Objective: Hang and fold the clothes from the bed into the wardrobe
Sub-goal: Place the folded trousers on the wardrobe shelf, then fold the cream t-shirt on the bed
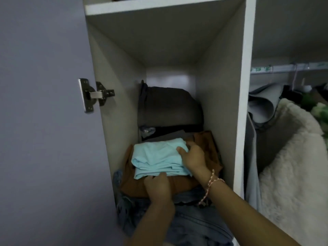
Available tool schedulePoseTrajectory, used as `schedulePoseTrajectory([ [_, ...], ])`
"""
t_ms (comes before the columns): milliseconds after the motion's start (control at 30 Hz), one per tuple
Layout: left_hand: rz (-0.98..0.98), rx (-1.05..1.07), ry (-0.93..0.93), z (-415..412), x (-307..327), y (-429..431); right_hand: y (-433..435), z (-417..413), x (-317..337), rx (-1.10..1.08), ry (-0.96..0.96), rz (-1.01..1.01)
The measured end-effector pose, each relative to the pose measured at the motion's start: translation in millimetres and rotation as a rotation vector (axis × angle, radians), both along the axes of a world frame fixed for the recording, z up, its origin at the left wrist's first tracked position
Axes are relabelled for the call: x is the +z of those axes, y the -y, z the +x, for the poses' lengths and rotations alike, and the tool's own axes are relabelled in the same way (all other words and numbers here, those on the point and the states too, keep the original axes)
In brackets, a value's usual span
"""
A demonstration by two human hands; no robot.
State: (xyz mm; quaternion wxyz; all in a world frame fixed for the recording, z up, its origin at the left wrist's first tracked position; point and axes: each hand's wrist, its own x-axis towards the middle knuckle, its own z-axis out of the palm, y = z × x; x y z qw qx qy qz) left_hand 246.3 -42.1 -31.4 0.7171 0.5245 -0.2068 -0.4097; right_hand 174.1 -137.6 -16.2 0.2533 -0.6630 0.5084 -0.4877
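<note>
A: Where do we log the blue shirt?

B: Folded and flat, inside the narrow shelf compartment of the wardrobe. It lies on a brown garment, and that lies on jeans. Behind the shirt, deeper in, stands a grey pile, and some shelf space shows between them.

A: Hands?

B: Both are on the shirt. The left hand is at its near edge, back upward, with the fingertips hidden under the fold. We cannot tell whether they grip or only support. The right hand is at the shirt's right end, thumb on top and fingers curled round the far right corner, pinching cloth. There is a bracelet on that wrist.

A: Axis?

B: The long side runs across the compartment, left to right, roughly square to the opening. The short side points inward.

A: Which relation matters next?

B: We judge this to be the placing step. The shirt lies straight ahead of both hands. The left hand is nearer us and sits against the near edge, so a push from it would travel along the short axis, toward the grey pile. The right hand steers the right end. A push from one hand alone would probably skew the fold or drag the brown garment.

A: Elsewhere?

B: Right of the shirt, past the divider, there is a rail with hanging clothes, a white fleece among them.
</note>
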Motion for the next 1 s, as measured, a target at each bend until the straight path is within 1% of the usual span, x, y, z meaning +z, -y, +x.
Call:
schedulePoseTrajectory([
  [67, -0.088, 0.009, 0.182, -36, 8, -19, -24, -7, 4, 0.044, 0.003, -0.068],
  [100, -0.16, -0.022, 0.237, -54, 10, -28, -37, -14, 6, 0.087, 0.022, -0.073],
  [133, -0.205, -0.088, 0.282, -75, 12, -40, -55, -30, 5, 0.138, 0.071, -0.035],
  [200, -0.287, -0.127, 0.321, -100, 11, -54, -87, -61, 5, 0.246, 0.199, 0.109],
  [267, -0.363, -0.156, 0.317, -124, 0, -64, -119, -101, 0, 0.261, 0.338, 0.256],
  [300, -0.371, -0.255, 0.314, -149, -11, -75, -138, -136, -11, 0.198, 0.358, 0.289],
  [333, -0.39, -0.323, 0.311, -157, -19, -76, -150, -151, -12, 0.167, 0.364, 0.318],
  [367, -0.378, -0.447, 0.331, -179, -29, -85, -168, -180, -21, 0.09, 0.375, 0.337],
  [433, -0.39, -0.688, 0.394, -226, -47, -105, -205, -235, -41, -0.11, 0.459, 0.351],
  [467, -0.42, -0.774, 0.427, -245, -57, -110, -218, -257, -51, -0.187, 0.488, 0.355],
  [500, -0.455, -0.865, 0.504, -267, -68, -114, -237, -282, -61, -0.261, 0.526, 0.357],
  [533, -0.481, -1.011, 0.575, -299, -82, -129, -268, -315, -78, -0.38, 0.539, 0.344],
  [567, -0.493, -1.103, 0.697, -315, -97, -127, -281, -331, -92, -0.449, 0.564, 0.36],
  [600, -0.489, -1.299, 0.826, -354, -119, -153, -331, -368, -116, -0.611, 0.609, 0.363],
  [633, -0.45, -1.407, 0.976, -368, -138, -154, -349, -384, -138, -0.693, 0.646, 0.39],
  [667, -0.431, -1.567, 1.136, -389, -162, -179, -393, -404, -164, -0.831, 0.721, 0.422],
  [700, -0.419, -1.728, 1.22, -413, -186, -217, -452, -421, -194, -0.992, 0.83, 0.425],
  [767, -0.37, -1.901, 1.282, -428, -223, -260, -528, -432, -242, -1.176, 1.012, 0.454],
  [800, -0.366, -2.063, 1.275, -443, -245, -307, -594, -427, -265, -1.351, 1.108, 0.451],
  [867, -0.273, -2.27, 1.319, -449, -276, -358, -679, -407, -302, -1.58, 1.217, 0.471],
  [933, -0.399, -2.537, 1.462, -458, -311, -426, -778, -368, -339, -1.87, 1.357, 0.479],
  [1000, -0.5, -2.669, 1.627, -466, -336, -469, -846, -332, -369, -2.08, 1.444, 0.457],
])
